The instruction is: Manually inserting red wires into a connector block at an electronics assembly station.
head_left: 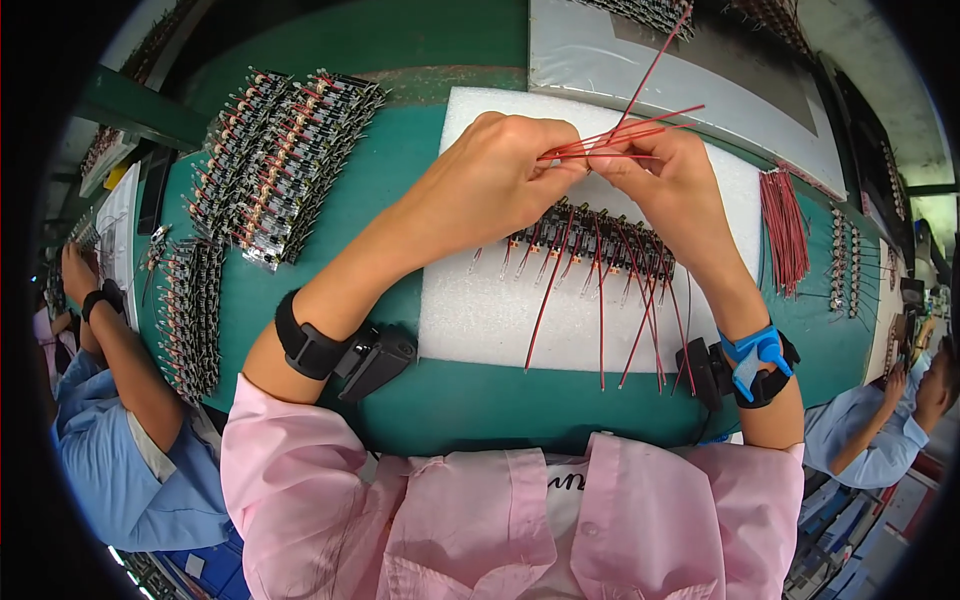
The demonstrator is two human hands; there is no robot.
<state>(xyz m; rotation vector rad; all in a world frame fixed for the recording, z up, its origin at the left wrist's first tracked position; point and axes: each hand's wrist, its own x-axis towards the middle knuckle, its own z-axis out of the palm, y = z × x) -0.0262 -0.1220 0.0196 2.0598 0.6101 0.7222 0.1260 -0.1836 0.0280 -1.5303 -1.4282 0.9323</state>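
Note:
Thin red wires fan out between my two hands above a white foam sheet. My left hand pinches the bundle near one end. My right hand is closed with thumb and fingertips on a wire of the same bunch. Below them on the foam lies a row of small dark circuit boards, joined side by side. Several red wires run from these boards toward me, over the foam's near edge. Clear-tipped parts stick out along the row's near side. My hands hide part of its far side.
Stacks of similar boards cover the green table at left. At right lie a bundle of red wires and more board strips. A grey-white box stands behind the foam. Co-workers in blue sit on both sides.

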